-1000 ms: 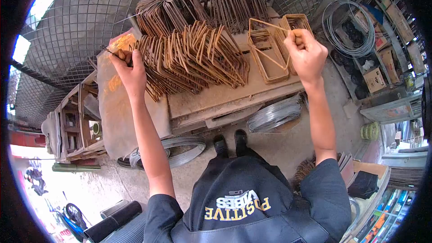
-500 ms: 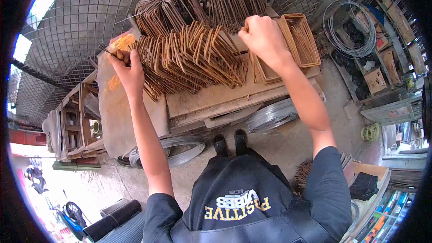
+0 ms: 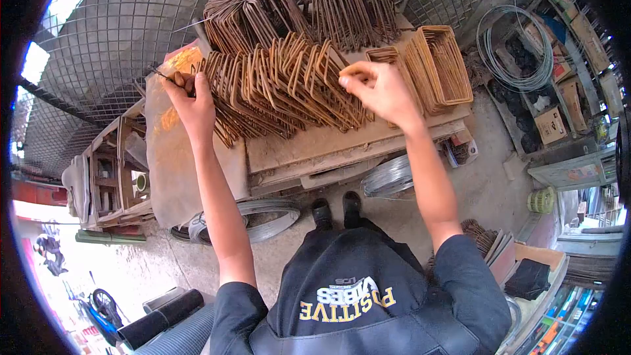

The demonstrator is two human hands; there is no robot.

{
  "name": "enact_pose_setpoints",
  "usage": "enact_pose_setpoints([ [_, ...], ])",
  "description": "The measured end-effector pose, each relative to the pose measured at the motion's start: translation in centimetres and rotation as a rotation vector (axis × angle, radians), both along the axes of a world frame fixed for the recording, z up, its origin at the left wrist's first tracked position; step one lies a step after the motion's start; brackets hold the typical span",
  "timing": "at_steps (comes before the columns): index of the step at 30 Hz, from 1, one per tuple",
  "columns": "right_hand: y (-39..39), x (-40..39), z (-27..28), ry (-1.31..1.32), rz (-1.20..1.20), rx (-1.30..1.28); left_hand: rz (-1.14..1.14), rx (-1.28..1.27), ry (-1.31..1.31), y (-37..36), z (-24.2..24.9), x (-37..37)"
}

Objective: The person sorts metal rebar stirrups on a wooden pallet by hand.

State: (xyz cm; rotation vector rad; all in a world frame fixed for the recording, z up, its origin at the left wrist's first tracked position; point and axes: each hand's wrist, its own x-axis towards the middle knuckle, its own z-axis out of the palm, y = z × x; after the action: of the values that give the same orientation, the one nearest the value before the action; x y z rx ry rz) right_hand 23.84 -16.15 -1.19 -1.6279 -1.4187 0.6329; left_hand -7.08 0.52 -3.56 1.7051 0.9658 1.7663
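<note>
A row of rusty bent-steel stirrups [image 3: 282, 85] leans in a slanted stack across the wooden bench [image 3: 315, 151]. At the row's left end my left hand [image 3: 192, 95] is closed around a thin dark wire piece [image 3: 156, 71], whose tip sticks out to the upper left. My right hand [image 3: 384, 92] is at the right end of the row, its thumb and forefinger pinched together close to the last stirrups. Whether anything lies between those fingertips is too small to make out.
Two round stirrup bundles [image 3: 253, 16] stand behind the row. Rectangular stirrups [image 3: 447, 69] are stacked at the bench's right. Wire coils [image 3: 263, 220] lie under the front edge, and another coil [image 3: 516, 46] hangs at right. Wire mesh [image 3: 144, 20] rises behind.
My right hand has come down from above the bench to the right end of the stirrup row, and its fist has loosened into a pinch. My left hand has barely shifted.
</note>
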Motion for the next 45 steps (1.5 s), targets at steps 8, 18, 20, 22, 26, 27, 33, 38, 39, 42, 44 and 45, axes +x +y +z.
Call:
enact_pose_setpoints([
  [8,0.2,-3.1,-3.2,-0.076,-0.015,0.263,-0.044,-0.054,-0.007,0.3,-0.4,-0.6],
  [18,-0.4,-5.3,-5.0,-0.194,-0.138,0.234,-0.025,-0.048,0.0,-0.3,0.4,-0.1],
  [20,-0.6,-5.6,-5.0,-0.224,-0.138,0.231,-0.028,-0.046,-0.016,-0.4,0.5,0.0],
  [22,-1.0,-5.9,-5.3,-0.28,-0.144,0.262,-0.028,-0.051,-0.053,-0.5,0.5,0.3],
  [26,-2.5,-6.4,-4.9,-0.318,-0.254,0.42,0.038,-0.045,0.066,0.5,-0.6,-0.9],
  [27,-2.9,-6.0,-5.1,-0.317,-0.26,0.42,0.033,-0.043,0.068,0.6,-0.7,-0.9],
  [33,-8.6,-1.0,-5.9,0.212,-0.533,0.206,0.03,-0.059,0.007,-0.1,-0.4,-0.4],
  [38,-10.0,3.7,-8.8,0.14,-0.779,0.143,0.081,-0.099,0.033,-0.3,0.0,-0.2],
  [39,-10.0,4.1,-8.7,0.058,-0.815,0.081,0.083,-0.107,0.044,-0.3,-0.1,-0.3],
  [42,-9.7,5.6,-8.9,-0.064,-0.854,-0.028,0.127,-0.083,0.042,-0.1,-0.4,-0.2],
  [44,-9.7,6.3,-9.1,-0.103,-0.857,-0.078,0.083,-0.088,0.044,0.2,-0.5,-0.7],
  [45,-9.8,6.6,-9.0,-0.106,-0.859,-0.089,0.035,-0.092,0.046,0.3,-0.5,-0.9],
])
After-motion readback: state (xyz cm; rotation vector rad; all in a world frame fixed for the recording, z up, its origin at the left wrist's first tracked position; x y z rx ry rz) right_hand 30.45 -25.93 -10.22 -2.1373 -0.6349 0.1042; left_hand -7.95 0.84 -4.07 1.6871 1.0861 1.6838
